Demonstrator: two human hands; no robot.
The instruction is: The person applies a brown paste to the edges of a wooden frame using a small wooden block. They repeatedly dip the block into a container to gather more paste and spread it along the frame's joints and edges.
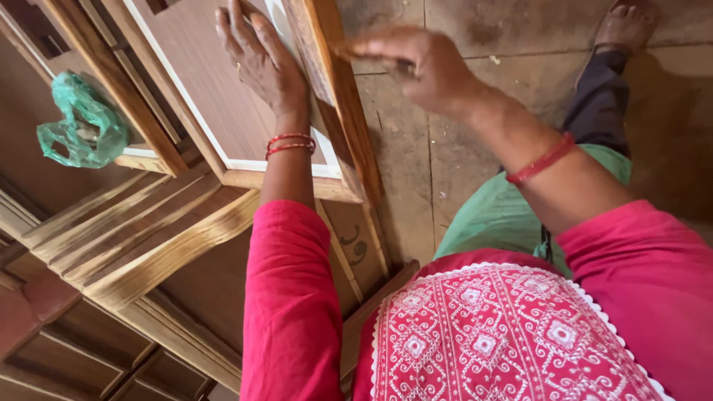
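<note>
pressing flat against the brown panel [197,82] at the top centre of the frame, the left hand [260,56] is seen with fingers stretched out and together, palm down, nothing grasped. its forearm runs straight down the middle of the picture, two red bangles [290,143] circling the wrist, a pink sleeve [290,297] covering the arm below. the right hand [416,63] is held just right of it, upper centre, its fingers bunched and pointing left, tips touching the inner edge of the wooden frame [338,89]; motion blur is present, and whether something small is pinched there cannot be told. a red bangle [542,160] is worn on that wrist too, the forearm slanting down toward the lower right. the frame is leaned across the upper middle, its pale strip bordering the panel, more wooden frames [141,230] being stacked at left. a green plastic bag [82,122] is lodged at upper left. a bare foot [624,26] is set on the dusty floor [460,148] at upper right.
</note>
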